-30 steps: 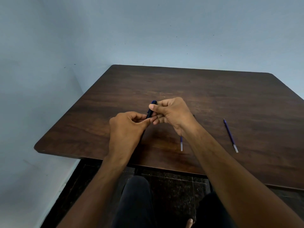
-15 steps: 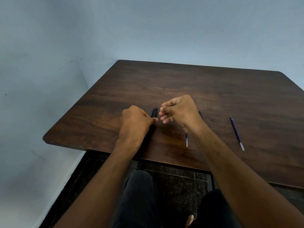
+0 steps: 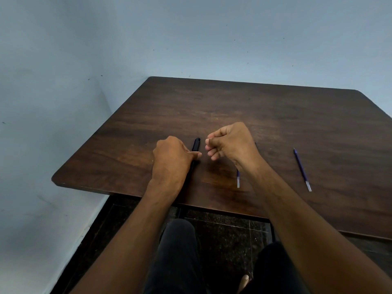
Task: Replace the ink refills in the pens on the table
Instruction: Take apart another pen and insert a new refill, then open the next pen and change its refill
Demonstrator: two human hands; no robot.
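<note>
A dark pen lies on the brown wooden table, pointing away from me. My left hand is closed over its near part and presses it to the tabletop, so only the far end shows. My right hand hovers just right of the pen with its fingers curled in; nothing shows in it. A blue ink refill with a clear tip lies under my right wrist, mostly hidden. A second blue refill lies in full view further right.
A small dark tip pokes out behind my right hand; what it belongs to is hidden. Blue walls close off the table's far and left sides. My knees and a dark tiled floor are below the near edge.
A second ago both hands held the pen up above the table. The left hand has lowered it onto the tabletop, and the right hand has let go and drawn slightly right.
</note>
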